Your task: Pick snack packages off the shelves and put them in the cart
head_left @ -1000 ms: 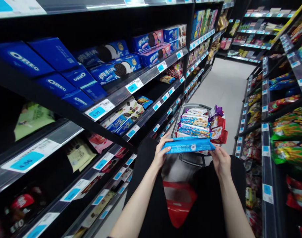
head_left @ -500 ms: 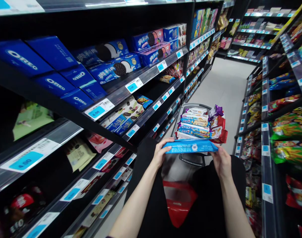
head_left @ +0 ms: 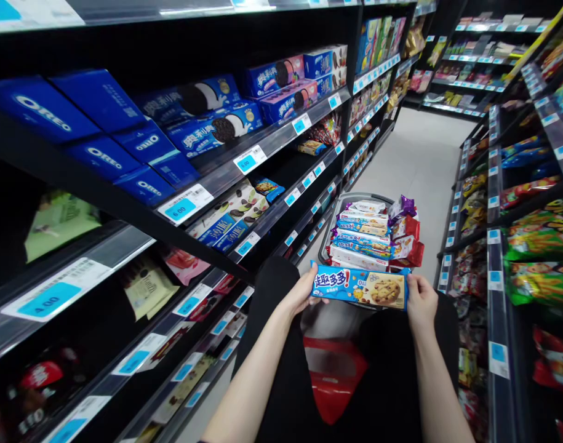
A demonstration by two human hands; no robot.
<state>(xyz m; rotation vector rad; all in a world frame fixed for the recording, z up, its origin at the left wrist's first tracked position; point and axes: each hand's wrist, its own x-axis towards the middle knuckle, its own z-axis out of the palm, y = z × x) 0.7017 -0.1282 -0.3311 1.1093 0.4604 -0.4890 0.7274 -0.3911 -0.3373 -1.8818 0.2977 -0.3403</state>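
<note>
A long blue pack of chocolate chip cookies is held level in front of my knees, its printed front with a cookie picture facing up at me. My left hand grips its left end, fingers partly beneath it. At the other end, my right hand is closed on the pack with the thumb on top. Just beyond the pack is a grey basket on the floor, filled with a row of blue, white, red and purple snack packs.
Shelves on the left hold blue Oreo boxes and other biscuit boxes, with price tags along the edges. Bagged snacks fill the right-hand shelves. A red bag lies between my legs. The grey aisle floor runs ahead.
The cookie pack has turned over from its plain blue, text-covered side to its printed front. Both hands have come slightly lower and nearer with it.
</note>
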